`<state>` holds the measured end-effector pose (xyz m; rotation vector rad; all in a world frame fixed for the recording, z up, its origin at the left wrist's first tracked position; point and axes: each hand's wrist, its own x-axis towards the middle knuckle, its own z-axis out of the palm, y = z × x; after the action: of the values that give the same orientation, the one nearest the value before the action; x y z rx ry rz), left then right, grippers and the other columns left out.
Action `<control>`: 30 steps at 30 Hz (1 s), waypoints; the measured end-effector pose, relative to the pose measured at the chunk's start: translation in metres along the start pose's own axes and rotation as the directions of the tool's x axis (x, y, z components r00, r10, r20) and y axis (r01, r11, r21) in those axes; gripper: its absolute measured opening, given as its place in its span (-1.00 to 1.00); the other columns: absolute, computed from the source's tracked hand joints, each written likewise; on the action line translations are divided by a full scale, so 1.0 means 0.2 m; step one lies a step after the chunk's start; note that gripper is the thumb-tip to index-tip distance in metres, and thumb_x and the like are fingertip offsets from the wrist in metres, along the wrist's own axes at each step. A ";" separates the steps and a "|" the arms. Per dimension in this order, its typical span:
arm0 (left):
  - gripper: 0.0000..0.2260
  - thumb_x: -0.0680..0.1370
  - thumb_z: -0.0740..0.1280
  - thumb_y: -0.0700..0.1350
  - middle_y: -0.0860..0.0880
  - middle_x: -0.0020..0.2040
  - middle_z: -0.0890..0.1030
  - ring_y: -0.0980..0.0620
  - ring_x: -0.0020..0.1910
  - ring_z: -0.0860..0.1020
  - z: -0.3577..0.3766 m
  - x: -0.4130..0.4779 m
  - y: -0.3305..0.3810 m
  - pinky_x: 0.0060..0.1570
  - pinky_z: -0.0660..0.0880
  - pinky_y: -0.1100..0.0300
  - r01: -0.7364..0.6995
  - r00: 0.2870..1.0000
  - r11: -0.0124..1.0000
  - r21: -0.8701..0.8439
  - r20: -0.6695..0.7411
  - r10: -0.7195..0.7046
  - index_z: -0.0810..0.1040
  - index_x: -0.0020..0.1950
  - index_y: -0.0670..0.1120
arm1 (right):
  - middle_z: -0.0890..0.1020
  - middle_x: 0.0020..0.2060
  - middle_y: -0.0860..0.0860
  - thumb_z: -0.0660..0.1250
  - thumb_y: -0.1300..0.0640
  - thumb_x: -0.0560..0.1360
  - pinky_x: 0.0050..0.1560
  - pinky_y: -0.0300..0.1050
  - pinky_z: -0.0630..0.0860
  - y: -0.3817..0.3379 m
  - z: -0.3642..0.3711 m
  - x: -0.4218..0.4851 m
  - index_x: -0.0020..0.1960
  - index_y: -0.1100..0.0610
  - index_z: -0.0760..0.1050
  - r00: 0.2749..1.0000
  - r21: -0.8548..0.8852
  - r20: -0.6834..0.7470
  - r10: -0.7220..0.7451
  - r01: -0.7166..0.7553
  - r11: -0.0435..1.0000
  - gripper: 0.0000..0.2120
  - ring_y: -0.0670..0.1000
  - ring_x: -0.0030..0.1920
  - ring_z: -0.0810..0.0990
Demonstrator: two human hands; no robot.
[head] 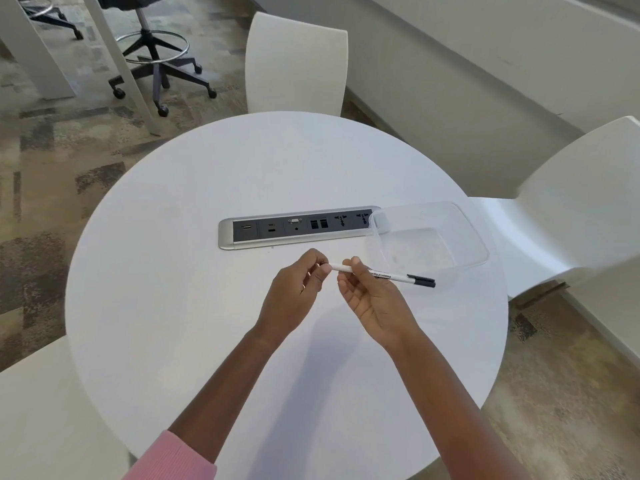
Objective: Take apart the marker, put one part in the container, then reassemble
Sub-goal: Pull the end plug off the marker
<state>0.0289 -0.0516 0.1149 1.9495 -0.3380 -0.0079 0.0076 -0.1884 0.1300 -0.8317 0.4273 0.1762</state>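
A white marker (394, 276) with black print and a black cap at its right end is held level above the round white table (207, 306). My right hand (370, 299) grips the barrel near its middle, palm up. My left hand (298, 285) pinches the marker's white left end with fingertips. The cap (421, 280) is on the marker. A clear plastic container (429, 237) stands just behind the marker's right end, with nothing in it.
A grey power and data socket strip (294, 227) is set into the table's middle, its right end under the container. White chairs stand at the back (298, 60), right (575, 188) and near left (45, 417). A black wheeled stool (156, 60) stands on the carpet.
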 end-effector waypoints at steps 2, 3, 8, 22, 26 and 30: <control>-0.84 0.52 0.15 -0.01 -0.01 -0.45 0.38 -0.05 -0.44 0.34 -0.02 0.00 -0.01 -0.41 0.34 0.11 -0.042 0.999 0.999 0.032 0.012 0.041 0.36 -0.26 0.05 | 0.66 -0.44 -0.01 0.29 0.24 0.46 -0.29 -0.33 0.59 -0.01 0.00 -0.01 -0.36 0.17 0.65 1.000 0.000 -0.011 0.005 -0.005 1.000 -0.74 -0.10 -0.37 0.65; -0.82 0.52 0.16 -0.02 0.02 -0.46 0.35 0.05 -0.46 0.30 -0.02 0.00 -0.01 -0.42 0.29 0.19 -0.061 0.998 0.998 0.031 0.003 0.061 0.35 -0.29 0.04 | 0.66 -0.45 -0.01 0.31 0.25 0.44 -0.29 -0.33 0.59 -0.01 0.01 -0.01 -0.36 0.17 0.65 1.000 -0.002 -0.013 0.004 -0.004 1.000 -0.76 -0.10 -0.37 0.65; -0.75 0.51 0.18 -0.13 0.09 -0.52 0.25 0.14 -0.48 0.23 0.00 0.00 0.03 -0.48 0.15 0.38 -0.070 0.992 0.994 -0.085 -0.110 0.061 0.29 -0.37 0.01 | 0.65 -0.44 -0.03 0.32 0.25 0.42 -0.29 -0.32 0.58 -0.01 0.03 -0.01 -0.27 0.21 0.58 0.998 -0.020 0.003 -0.063 0.063 0.998 -0.89 -0.08 -0.38 0.64; -0.66 0.59 0.14 -0.17 0.14 -0.62 0.19 0.21 -0.62 0.11 0.06 -0.01 0.13 -0.61 0.07 0.41 0.370 0.910 0.715 -0.593 0.076 -0.407 0.26 -0.41 -0.07 | 0.64 -0.36 -0.10 0.33 0.20 0.38 -0.20 -0.31 0.58 -0.03 -0.01 0.00 -0.25 0.16 0.55 0.923 -0.355 0.164 -0.347 0.384 0.852 -0.94 -0.10 -0.31 0.64; -0.67 0.59 0.13 -0.13 0.15 -0.62 0.19 0.20 -0.66 0.11 0.03 -0.01 0.15 -0.63 0.05 0.39 0.488 0.848 0.555 -0.674 0.214 -0.485 0.27 -0.39 -0.08 | 0.65 -0.32 -0.14 0.28 0.38 0.44 -0.16 -0.29 0.59 -0.06 -0.02 -0.01 -0.25 0.12 0.56 0.875 -0.501 0.275 -0.399 0.484 0.717 -0.79 -0.09 -0.26 0.65; -0.65 0.59 0.13 -0.07 0.11 -0.59 0.22 0.18 -0.65 0.16 -0.01 0.01 0.14 -0.65 0.13 0.38 0.614 0.780 0.479 -0.627 0.388 -0.492 0.29 -0.41 -0.06 | 0.62 -0.30 -0.09 0.29 0.39 0.43 -0.15 -0.27 0.61 -0.09 -0.02 -0.03 -0.24 0.09 0.55 0.849 -0.569 0.314 -0.425 0.526 0.632 -0.77 -0.10 -0.26 0.64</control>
<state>0.0246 -0.0600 0.1421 1.1522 0.2211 -0.6479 0.0072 -0.2024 0.1421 -1.5772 -0.0357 -0.1312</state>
